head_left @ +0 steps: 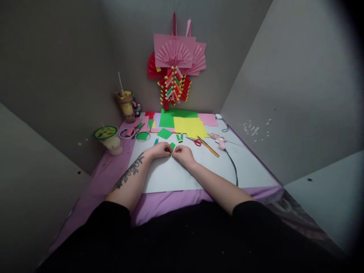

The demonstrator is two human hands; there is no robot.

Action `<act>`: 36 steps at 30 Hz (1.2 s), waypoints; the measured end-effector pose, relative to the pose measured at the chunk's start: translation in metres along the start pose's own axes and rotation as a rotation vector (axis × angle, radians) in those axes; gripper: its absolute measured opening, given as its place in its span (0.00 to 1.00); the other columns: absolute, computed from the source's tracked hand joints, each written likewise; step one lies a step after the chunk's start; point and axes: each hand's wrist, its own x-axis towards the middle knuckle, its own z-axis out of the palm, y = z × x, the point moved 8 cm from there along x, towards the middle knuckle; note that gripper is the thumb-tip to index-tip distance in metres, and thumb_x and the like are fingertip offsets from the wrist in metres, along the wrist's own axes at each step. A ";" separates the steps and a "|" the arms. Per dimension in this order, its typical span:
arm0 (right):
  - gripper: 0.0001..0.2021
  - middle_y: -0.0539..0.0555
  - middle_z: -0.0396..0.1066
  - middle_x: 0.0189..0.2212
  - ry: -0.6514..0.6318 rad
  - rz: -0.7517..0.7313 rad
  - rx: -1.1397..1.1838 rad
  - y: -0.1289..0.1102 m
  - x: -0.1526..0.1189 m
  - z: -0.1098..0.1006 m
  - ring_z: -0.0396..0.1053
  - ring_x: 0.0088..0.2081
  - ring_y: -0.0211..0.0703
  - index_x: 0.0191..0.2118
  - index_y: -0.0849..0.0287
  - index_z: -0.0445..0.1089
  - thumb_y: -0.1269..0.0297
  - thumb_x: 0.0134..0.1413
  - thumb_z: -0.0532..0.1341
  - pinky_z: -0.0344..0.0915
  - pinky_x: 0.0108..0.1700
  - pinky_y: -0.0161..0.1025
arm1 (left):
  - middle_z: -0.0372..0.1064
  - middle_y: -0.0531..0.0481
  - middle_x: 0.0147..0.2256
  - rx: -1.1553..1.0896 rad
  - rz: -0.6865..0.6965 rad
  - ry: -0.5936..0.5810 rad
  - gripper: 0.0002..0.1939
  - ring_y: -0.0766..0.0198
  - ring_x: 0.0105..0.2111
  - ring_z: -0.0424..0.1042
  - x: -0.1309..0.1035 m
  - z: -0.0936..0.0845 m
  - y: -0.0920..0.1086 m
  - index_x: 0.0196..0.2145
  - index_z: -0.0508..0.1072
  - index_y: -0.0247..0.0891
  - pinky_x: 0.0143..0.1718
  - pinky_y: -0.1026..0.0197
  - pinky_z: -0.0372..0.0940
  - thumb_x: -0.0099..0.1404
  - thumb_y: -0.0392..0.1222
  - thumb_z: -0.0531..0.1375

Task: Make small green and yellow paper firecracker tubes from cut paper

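Note:
My left hand [160, 150] and my right hand [183, 155] meet over the white board [170, 178], fingertips pinched close together. Whatever small thing they pinch is too tiny and covered to make out. Just beyond the fingertips shows a small green paper piece [172, 145]; I cannot tell whether it is held or lying down. Behind it are two green paper rolls with yellow ends [179, 138] and a green paper square [164, 133]. A blue-green stick-like item [156, 141] lies beside my left hand. Red-handled scissors [196, 142] and a yellow pencil [212, 149] lie beyond my right hand.
A pink glue gun [218, 141] rests at the right, its black cord [234, 167] running to the front edge. Yellow paper [189, 127] and green sheets [176, 115] lie behind. Tape rolls [142, 136] and two cups [112, 144] stand left. Paper firecracker ornaments [173, 83] hang on the wall.

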 end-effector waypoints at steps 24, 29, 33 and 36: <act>0.03 0.46 0.70 0.20 0.026 -0.030 -0.099 -0.009 -0.004 -0.005 0.67 0.26 0.39 0.22 0.57 0.69 0.65 0.37 0.63 0.58 0.29 0.33 | 0.73 0.49 0.28 0.017 0.033 0.002 0.13 0.62 0.29 0.67 -0.001 0.002 0.003 0.32 0.78 0.35 0.30 0.64 0.58 0.51 0.42 0.58; 0.03 0.46 0.70 0.21 0.019 -0.045 -0.123 -0.009 -0.004 -0.004 0.67 0.27 0.39 0.22 0.57 0.68 0.65 0.37 0.63 0.57 0.29 0.33 | 0.73 0.49 0.28 0.033 0.028 0.024 0.13 0.62 0.29 0.68 0.000 0.003 0.001 0.32 0.78 0.35 0.30 0.64 0.59 0.50 0.42 0.58; 0.03 0.46 0.70 0.22 -0.002 -0.070 -0.167 -0.013 -0.004 -0.004 0.66 0.27 0.38 0.24 0.56 0.68 0.65 0.40 0.62 0.57 0.29 0.33 | 0.73 0.49 0.29 0.057 0.016 0.051 0.12 0.62 0.29 0.68 0.003 0.004 -0.002 0.31 0.78 0.35 0.30 0.64 0.60 0.49 0.42 0.59; 0.04 0.49 0.71 0.25 -0.005 -0.153 -0.273 -0.020 -0.006 -0.006 0.66 0.29 0.39 0.25 0.56 0.69 0.64 0.46 0.60 0.57 0.32 0.33 | 0.73 0.50 0.28 0.062 -0.001 0.059 0.12 0.62 0.29 0.68 0.004 0.006 -0.004 0.31 0.78 0.36 0.31 0.64 0.60 0.48 0.40 0.59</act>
